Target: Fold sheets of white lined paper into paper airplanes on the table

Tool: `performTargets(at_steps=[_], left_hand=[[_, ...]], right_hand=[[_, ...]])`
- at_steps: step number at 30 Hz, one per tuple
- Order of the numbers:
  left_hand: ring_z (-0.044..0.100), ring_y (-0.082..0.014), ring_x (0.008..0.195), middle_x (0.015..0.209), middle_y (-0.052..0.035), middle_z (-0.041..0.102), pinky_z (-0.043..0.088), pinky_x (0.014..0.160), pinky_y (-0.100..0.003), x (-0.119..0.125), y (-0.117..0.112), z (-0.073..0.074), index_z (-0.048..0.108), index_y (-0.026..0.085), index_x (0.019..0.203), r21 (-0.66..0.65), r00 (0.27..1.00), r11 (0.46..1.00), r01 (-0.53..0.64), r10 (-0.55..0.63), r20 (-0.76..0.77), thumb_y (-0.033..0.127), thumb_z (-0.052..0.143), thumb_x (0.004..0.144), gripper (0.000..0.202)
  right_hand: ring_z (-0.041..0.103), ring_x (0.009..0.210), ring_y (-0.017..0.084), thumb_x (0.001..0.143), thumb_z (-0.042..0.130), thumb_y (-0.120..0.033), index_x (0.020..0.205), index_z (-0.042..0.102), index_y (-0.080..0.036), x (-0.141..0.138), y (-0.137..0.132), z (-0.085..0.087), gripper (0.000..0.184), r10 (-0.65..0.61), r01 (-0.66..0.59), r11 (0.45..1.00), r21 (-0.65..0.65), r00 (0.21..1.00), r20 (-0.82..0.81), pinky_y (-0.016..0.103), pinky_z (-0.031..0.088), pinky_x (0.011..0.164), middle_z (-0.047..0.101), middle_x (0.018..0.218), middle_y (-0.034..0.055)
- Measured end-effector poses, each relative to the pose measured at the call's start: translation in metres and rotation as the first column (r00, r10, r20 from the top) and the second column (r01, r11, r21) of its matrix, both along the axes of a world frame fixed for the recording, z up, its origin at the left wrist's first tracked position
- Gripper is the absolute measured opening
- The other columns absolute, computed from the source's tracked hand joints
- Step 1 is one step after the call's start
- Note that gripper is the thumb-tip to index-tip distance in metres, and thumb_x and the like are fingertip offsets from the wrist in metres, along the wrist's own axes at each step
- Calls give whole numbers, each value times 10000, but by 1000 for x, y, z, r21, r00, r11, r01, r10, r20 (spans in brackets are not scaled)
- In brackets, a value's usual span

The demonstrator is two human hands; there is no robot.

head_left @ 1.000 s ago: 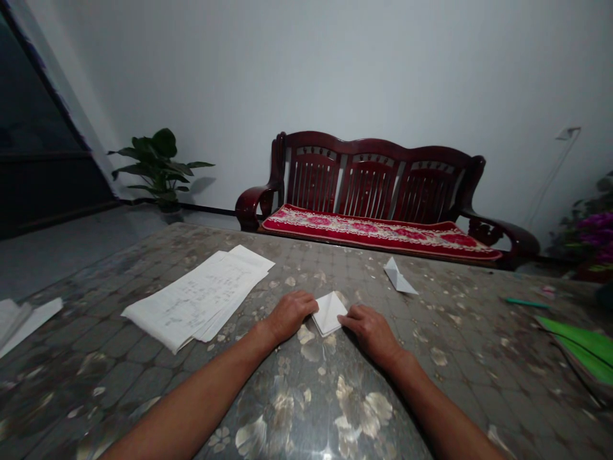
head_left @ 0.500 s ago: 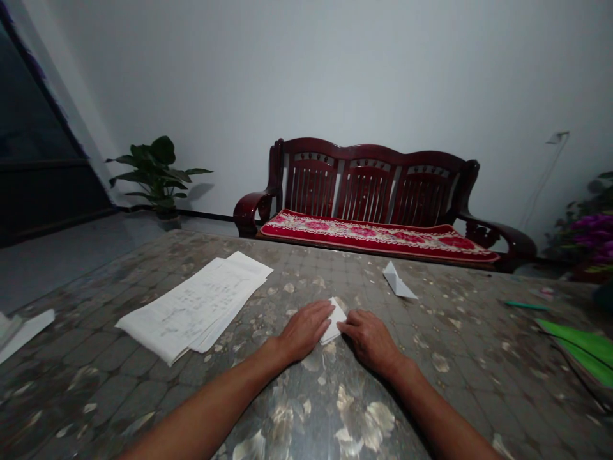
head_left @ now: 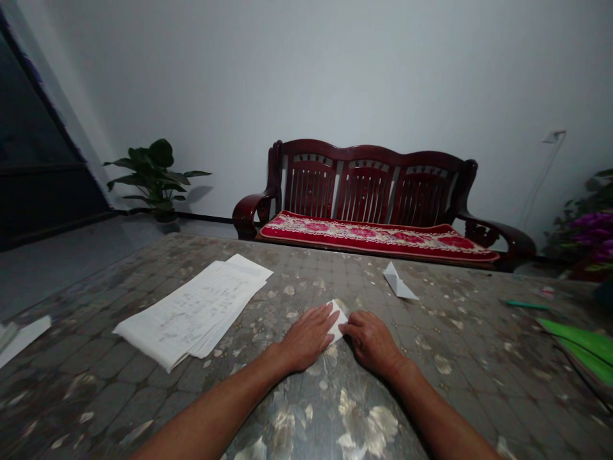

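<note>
A small folded piece of white paper (head_left: 339, 318) lies on the patterned table (head_left: 268, 396) between my hands. My left hand (head_left: 310, 335) rests flat over its left part, fingers stretched out and slightly apart, hiding much of it. At the paper's right corner, my right hand (head_left: 370, 338) has its fingers curled in, with thumb and forefinger pinching the edge. Beyond my right hand stands a folded white paper shape (head_left: 398, 283) with a raised point.
Left of my hands lies a stack of written sheets (head_left: 196, 313); more white paper (head_left: 23, 338) sits at the far left. A green pencil-like stick (head_left: 527, 305) and a bright green sheet (head_left: 582, 345) with a dark cord are on the right. A wooden bench (head_left: 368, 191) stands behind.
My left hand has slid a little to the right across the folded paper, its fingers now spread over more of it. My right hand keeps nearly the same place at the corner.
</note>
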State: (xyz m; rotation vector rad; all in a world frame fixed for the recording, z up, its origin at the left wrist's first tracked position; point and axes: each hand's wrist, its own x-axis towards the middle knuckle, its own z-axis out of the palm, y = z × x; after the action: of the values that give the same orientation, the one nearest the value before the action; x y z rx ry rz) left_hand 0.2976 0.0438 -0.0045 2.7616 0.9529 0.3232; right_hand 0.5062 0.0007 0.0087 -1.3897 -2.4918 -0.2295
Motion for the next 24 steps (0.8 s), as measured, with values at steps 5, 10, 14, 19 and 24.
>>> performTargets(at_steps=[5, 10, 14, 19, 24], left_hand=[[296, -203, 1455, 1566, -121, 336, 271, 1188, -428, -4, 2, 1, 267, 171, 1526, -67, 998, 997, -36, 39, 48, 283, 383, 993, 558], [309, -235, 1449, 1558, -120, 352, 261, 1187, -455, -12, 4, -7, 310, 189, 1513, -40, 998, 998, -55, 56, 28, 320, 449, 976, 570], [324, -245, 1443, 1556, -122, 354, 262, 1178, -468, -14, 5, -13, 358, 221, 1491, 28, 998, 997, -65, 65, 1, 360, 493, 966, 559], [372, -273, 1415, 1532, -131, 401, 299, 1148, -490, -12, 1, -8, 407, 230, 1464, 98, 993, 991, -94, 100, -57, 373, 523, 957, 539], [437, -282, 1362, 1473, -134, 484, 310, 1125, -507, -9, 1, -2, 466, 234, 1418, 150, 994, 985, -88, 96, -49, 394, 500, 966, 480]], right_hand=[[494, 817, 180, 900, 542, -147, 916, 693, -221, -2, -2, 0, 168, -45, 45, 999, -8, 999, -3, 303, 287, 716, 601, 831, 33], [502, 813, 178, 937, 545, -182, 927, 675, -224, -2, -3, 0, 137, -55, 55, 998, 10, 998, 28, 307, 284, 723, 621, 847, 30], [512, 802, 176, 936, 557, -176, 895, 673, -219, -4, -2, 0, 130, -61, 60, 998, 23, 997, 49, 310, 283, 736, 634, 828, 26], [524, 787, 177, 928, 575, -167, 872, 677, -222, -5, -1, 0, 129, -72, 70, 997, 42, 996, 60, 311, 284, 738, 642, 805, 20], [523, 777, 174, 928, 566, -158, 866, 684, -219, -5, -1, -2, 147, -82, 79, 996, 43, 995, 61, 309, 285, 733, 637, 786, 25]])
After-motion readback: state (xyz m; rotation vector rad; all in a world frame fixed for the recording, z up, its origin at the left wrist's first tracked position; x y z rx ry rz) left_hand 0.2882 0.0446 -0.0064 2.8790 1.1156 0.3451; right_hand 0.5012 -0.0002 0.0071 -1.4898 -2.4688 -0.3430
